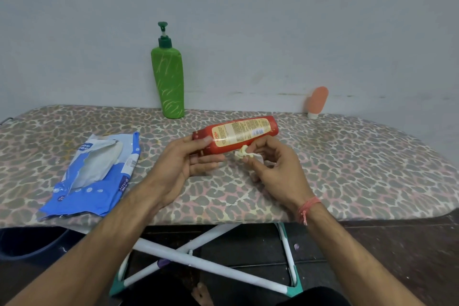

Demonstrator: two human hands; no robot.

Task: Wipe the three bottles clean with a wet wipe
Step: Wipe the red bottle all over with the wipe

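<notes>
Head view, looking down at a leopard-print surface. Left hand holds a red bottle on its side, just above the surface, thumb & fingers curled round the cap end: grip clamped on it. Right hand pinches a bunched, crumpled wet wipe against the bottle's lower side, grip closed on the wipe.

Bottle looks like light, stiff plastic w/ a glossy label; prob. slippery once damp, so hold near the cap or narrow end. Wipe is soft & limp.

Green pump bottle stands upright at the back by the wall. Small peach tube stands on its cap, far right. Opened blue wipes pack lies left.
</notes>
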